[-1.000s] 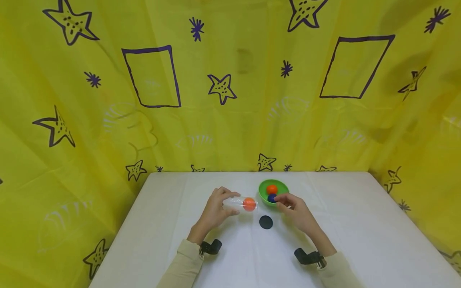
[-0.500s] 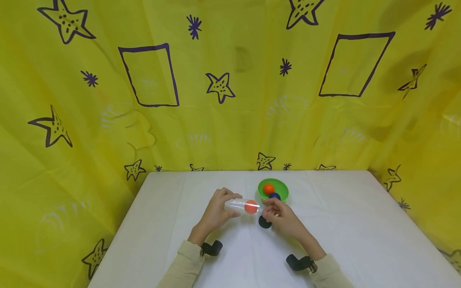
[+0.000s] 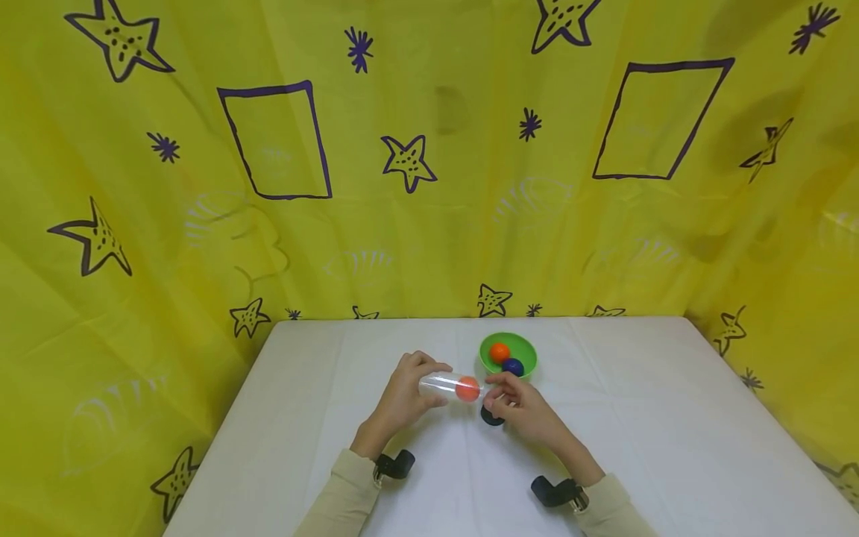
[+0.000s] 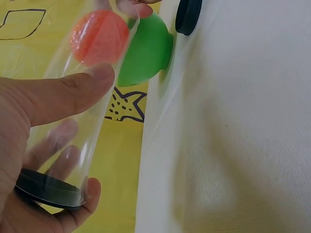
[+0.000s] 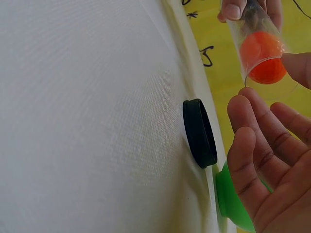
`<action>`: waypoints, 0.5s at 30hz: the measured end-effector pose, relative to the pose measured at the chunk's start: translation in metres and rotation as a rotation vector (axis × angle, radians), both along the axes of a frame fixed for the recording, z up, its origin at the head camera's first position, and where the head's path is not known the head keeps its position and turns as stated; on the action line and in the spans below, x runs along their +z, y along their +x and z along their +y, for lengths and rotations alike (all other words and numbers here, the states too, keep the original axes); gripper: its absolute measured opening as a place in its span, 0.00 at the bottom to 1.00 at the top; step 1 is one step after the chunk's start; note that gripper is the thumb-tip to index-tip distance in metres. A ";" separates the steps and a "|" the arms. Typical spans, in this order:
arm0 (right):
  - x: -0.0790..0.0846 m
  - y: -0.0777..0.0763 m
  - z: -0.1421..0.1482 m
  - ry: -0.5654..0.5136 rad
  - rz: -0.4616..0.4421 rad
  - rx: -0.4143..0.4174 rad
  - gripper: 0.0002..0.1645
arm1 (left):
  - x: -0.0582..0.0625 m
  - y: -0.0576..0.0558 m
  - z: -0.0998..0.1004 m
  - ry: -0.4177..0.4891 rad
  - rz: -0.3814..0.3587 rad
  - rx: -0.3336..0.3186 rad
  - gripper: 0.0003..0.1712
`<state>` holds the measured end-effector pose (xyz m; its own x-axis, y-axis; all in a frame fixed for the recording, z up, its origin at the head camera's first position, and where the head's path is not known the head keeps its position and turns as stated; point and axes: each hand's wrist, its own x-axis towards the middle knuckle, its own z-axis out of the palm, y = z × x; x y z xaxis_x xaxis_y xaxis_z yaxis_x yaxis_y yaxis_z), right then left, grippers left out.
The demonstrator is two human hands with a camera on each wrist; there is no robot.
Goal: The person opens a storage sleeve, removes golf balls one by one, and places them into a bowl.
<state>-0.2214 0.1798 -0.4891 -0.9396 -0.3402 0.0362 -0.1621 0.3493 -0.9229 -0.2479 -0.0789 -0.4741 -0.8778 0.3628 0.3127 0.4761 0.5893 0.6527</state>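
Observation:
My left hand (image 3: 405, 391) grips a clear plastic tube (image 4: 58, 141) round its side, thumb on one side and fingers behind. The tube lies nearly level in the head view, with a black cap on its closed end. Inside, close to the uncapped end, sits an orange ball (image 5: 262, 58). My right hand (image 3: 526, 412) is at that mouth, its fingertips at or very near the rim, with nothing seen in its fingers. A green bowl (image 3: 528, 358) behind the right hand contains another orange ball (image 3: 499, 353) and a dark blue ball (image 3: 513, 367).
A loose black cap (image 5: 199, 133) lies on the white tabletop (image 3: 322, 447) below the tube's mouth, partly covered by the right hand in the head view. A yellow curtain (image 3: 403, 246) with drawn stars stands behind the table's far edge.
My right hand has left the dark blue ball, which stays in the bowl, and moved left and nearer to the tube's mouth. My left hand still holds the tube, almost unmoved.

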 end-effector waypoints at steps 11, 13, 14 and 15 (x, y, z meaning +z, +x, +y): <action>0.000 0.001 -0.001 -0.005 -0.027 -0.014 0.28 | 0.001 -0.001 -0.001 -0.005 0.014 -0.006 0.26; 0.000 0.000 -0.001 -0.003 -0.038 -0.025 0.28 | 0.001 -0.002 -0.002 -0.004 0.008 -0.002 0.26; 0.000 0.000 -0.001 -0.004 -0.042 -0.030 0.29 | 0.000 -0.002 -0.002 -0.004 0.007 0.000 0.26; 0.000 0.000 -0.001 -0.004 -0.044 -0.034 0.29 | 0.000 -0.002 -0.002 -0.002 0.003 0.002 0.26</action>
